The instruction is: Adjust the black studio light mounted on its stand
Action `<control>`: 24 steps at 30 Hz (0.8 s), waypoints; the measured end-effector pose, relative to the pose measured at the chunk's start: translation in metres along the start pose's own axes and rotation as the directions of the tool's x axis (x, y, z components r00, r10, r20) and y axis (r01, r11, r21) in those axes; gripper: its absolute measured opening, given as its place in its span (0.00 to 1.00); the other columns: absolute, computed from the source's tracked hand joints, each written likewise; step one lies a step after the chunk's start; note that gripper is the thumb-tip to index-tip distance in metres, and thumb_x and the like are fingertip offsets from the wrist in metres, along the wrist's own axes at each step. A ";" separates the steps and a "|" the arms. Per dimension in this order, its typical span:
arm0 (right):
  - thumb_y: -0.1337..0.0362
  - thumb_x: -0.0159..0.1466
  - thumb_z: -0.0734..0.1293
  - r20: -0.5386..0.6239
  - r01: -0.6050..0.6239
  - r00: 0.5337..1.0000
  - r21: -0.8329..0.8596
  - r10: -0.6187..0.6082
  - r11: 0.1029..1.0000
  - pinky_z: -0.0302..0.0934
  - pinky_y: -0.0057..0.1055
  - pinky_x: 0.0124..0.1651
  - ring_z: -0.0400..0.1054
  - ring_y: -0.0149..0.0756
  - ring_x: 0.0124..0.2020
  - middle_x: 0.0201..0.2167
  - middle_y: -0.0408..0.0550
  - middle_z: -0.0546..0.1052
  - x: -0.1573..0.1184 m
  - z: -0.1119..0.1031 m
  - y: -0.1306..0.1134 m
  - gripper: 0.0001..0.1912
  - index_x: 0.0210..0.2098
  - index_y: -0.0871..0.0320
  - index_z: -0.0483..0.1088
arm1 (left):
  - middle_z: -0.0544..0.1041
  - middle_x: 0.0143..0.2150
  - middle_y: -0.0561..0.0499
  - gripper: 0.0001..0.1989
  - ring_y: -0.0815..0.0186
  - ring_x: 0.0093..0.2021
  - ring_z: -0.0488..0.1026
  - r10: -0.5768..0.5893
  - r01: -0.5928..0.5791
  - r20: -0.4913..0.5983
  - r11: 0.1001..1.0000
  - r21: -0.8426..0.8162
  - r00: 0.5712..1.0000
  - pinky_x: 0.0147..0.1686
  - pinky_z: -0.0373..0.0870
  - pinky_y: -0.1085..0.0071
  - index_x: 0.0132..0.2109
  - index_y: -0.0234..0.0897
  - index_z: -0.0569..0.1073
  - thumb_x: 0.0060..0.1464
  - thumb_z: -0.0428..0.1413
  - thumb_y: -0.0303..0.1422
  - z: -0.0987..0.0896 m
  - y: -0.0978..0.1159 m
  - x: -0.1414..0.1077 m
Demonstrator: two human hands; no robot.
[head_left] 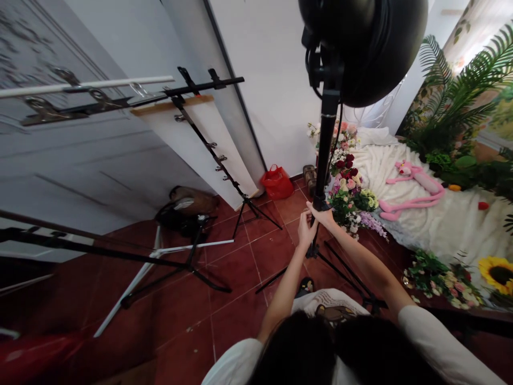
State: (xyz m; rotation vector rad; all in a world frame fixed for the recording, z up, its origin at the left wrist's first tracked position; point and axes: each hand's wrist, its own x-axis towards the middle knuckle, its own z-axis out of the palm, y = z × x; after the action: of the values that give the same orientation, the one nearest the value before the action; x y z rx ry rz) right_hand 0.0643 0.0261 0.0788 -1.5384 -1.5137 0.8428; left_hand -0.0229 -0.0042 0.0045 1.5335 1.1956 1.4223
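Observation:
A black light stand [325, 144] rises in front of me, carrying a large black studio light [372, 48] at its top. Both of my hands are at the stand's column, around a collar partway up. My right hand [324, 214] wraps the column just under the collar, its fingers partly behind the pole. Beside it on the left, my left hand [306, 229] has its fingers bent against the pole; what they pinch there, if anything, is hidden. The stand's tripod legs [340, 262] spread over the red tiled floor near my feet.
Left are a backdrop stand with white paper [200, 144], white and black stand legs [160, 254] and a dark bag [192, 203]. A red plastic bag [274, 182] sits by the wall. To the right lie artificial flowers [348, 187], a pink plush toy [420, 187] on white cloth, and a sunflower [499, 274].

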 end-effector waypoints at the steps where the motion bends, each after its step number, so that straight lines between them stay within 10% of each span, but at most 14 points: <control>1: 0.42 0.56 0.63 -0.058 -0.006 0.998 0.067 0.010 0.998 0.67 0.39 0.44 0.70 0.40 0.34 0.27 0.51 0.74 0.004 0.000 -0.009 0.23 0.29 0.58 0.68 | 0.72 0.47 0.46 0.16 0.64 0.45 0.72 -0.002 0.002 0.003 1.000 -0.012 1.000 0.47 0.70 0.64 0.49 0.40 0.67 0.55 0.54 0.41 0.000 0.003 0.002; 6: 0.44 0.54 0.67 -0.178 0.170 0.977 0.296 -0.120 0.940 0.69 0.34 0.34 0.65 0.31 0.20 0.17 0.43 0.68 0.025 -0.028 -0.069 0.22 0.21 0.57 0.64 | 0.74 0.44 0.46 0.18 0.63 0.45 0.73 0.020 -0.013 0.061 0.993 -0.114 0.998 0.47 0.70 0.65 0.47 0.39 0.68 0.58 0.48 0.47 0.009 0.015 0.020; 13: 0.45 0.56 0.66 -0.153 0.280 0.957 0.280 -0.246 0.918 0.69 0.31 0.33 0.69 0.32 0.25 0.21 0.43 0.71 0.034 -0.059 -0.111 0.22 0.31 0.60 0.69 | 0.75 0.31 0.49 0.21 0.64 0.34 0.74 0.018 -0.020 -0.021 0.991 -0.130 1.000 0.39 0.70 0.68 0.36 0.39 0.68 0.57 0.45 0.52 0.031 0.018 0.031; 18: 0.51 0.55 0.70 0.174 0.399 0.876 0.264 -0.450 0.878 0.66 0.34 0.47 0.71 0.37 0.41 0.35 0.46 0.76 0.020 -0.094 -0.072 0.22 0.43 0.58 0.68 | 0.73 0.31 0.50 0.21 0.66 0.32 0.72 0.013 -0.020 -0.065 0.994 -0.103 0.998 0.36 0.68 0.70 0.40 0.39 0.65 0.56 0.46 0.53 0.033 0.015 0.028; 24: 0.58 0.66 0.57 0.250 0.297 0.924 0.006 -0.289 0.955 0.60 0.38 0.54 0.68 0.38 0.48 0.45 0.52 0.74 -0.001 -0.091 0.017 0.15 0.46 0.58 0.67 | 0.67 0.33 0.50 0.21 0.65 0.35 0.68 0.053 -0.062 -0.142 0.996 -0.059 0.988 0.39 0.65 0.70 0.38 0.39 0.63 0.55 0.47 0.54 0.031 0.019 0.030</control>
State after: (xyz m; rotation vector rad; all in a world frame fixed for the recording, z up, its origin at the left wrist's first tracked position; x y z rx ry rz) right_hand 0.1522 0.0174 0.1052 -1.2179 -1.8916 0.8602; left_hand 0.0092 0.0206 0.0281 1.4552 1.1843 1.6140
